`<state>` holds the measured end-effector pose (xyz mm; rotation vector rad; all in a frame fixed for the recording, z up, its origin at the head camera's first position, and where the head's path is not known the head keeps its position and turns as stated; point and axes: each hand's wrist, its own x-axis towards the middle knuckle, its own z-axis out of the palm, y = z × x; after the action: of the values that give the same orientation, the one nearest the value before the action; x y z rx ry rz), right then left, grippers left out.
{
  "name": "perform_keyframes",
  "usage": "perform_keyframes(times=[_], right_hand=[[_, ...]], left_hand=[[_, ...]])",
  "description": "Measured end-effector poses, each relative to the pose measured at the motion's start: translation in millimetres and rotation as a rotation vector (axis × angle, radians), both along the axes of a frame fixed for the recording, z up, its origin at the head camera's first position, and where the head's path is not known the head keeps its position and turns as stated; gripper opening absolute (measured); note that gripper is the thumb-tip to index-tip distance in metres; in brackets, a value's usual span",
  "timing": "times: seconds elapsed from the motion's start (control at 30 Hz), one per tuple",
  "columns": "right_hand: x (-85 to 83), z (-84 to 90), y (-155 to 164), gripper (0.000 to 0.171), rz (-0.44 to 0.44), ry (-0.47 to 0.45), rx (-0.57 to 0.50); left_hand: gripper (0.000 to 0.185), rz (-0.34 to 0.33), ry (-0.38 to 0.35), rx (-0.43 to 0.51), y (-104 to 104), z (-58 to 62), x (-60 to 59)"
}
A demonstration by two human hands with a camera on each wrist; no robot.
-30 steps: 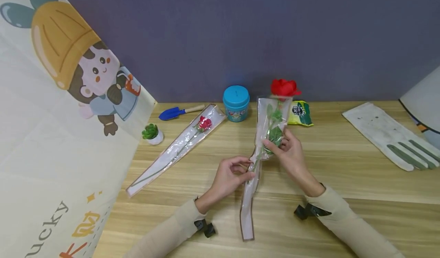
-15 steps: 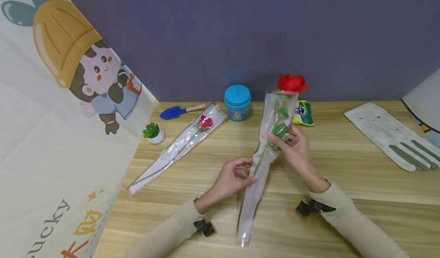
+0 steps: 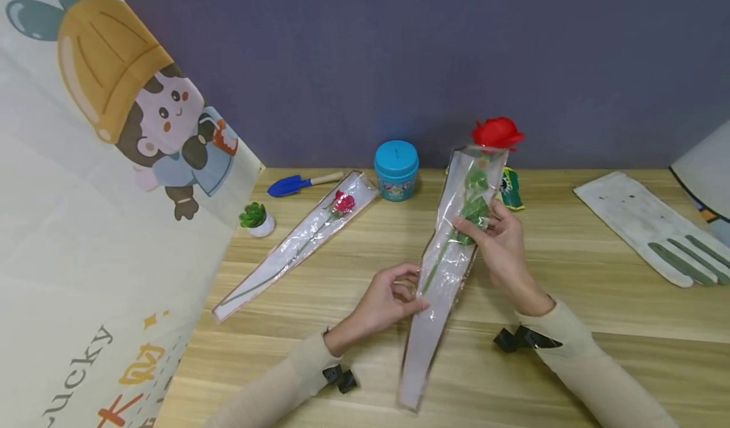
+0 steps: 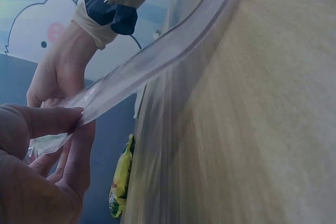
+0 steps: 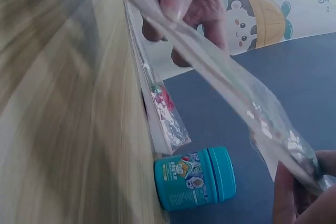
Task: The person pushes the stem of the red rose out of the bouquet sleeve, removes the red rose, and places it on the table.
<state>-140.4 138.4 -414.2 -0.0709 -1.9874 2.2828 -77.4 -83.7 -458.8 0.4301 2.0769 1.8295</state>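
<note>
A red rose (image 3: 497, 132) on a green stem sticks out of the top of a long clear plastic sleeve (image 3: 445, 269), held tilted above the wooden table (image 3: 570, 288). My left hand (image 3: 390, 298) pinches the sleeve's left edge at mid-length; the left wrist view shows its thumb and fingers (image 4: 58, 124) clamped on the film (image 4: 157, 61). My right hand (image 3: 496, 241) grips the sleeve higher up, around the stem's leaves (image 3: 473, 215). The right wrist view shows the film (image 5: 226, 87) stretched between both hands.
A second wrapped rose (image 3: 299, 241) lies flat to the left. Behind it are a blue trowel (image 3: 299, 184), a small potted succulent (image 3: 255, 219), a teal jar (image 3: 396, 169) and a green-yellow packet (image 3: 511, 189). A white glove (image 3: 656, 225) lies at the right. A cartoon banner (image 3: 102, 193) covers the left.
The rose has slid further up and out of the sleeve's top, and the whole sleeve has swung right and flattened out. My right hand moved up and right with it; the left stayed.
</note>
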Motion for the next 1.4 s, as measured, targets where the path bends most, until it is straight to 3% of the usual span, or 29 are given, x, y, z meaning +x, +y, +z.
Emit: perform_keyframes(times=[0.43,0.63,0.93,1.17,1.4], right_hand=[[1.1,2.3,3,0.046,0.051,0.058,-0.010],[1.3,3.9,3,0.043,0.049,0.057,-0.028],[1.9,3.3,2,0.035,0.069,0.073,0.005],[3.6,1.1,1,0.033,0.105,0.051,0.037],[3.6,-0.9,3,0.032,0.123,0.037,0.079]], left_hand=[[0.053,0.023,-0.014,-0.036,-3,0.2,-3.8],[0.054,-0.004,-0.021,-0.006,-4,4.0,-7.3],[0.043,0.046,0.088,0.035,-2,12.6,-15.9],[0.044,0.062,0.038,0.070,-1,13.5,-17.8],[0.046,0.061,0.042,0.069,0,12.5,-17.7]])
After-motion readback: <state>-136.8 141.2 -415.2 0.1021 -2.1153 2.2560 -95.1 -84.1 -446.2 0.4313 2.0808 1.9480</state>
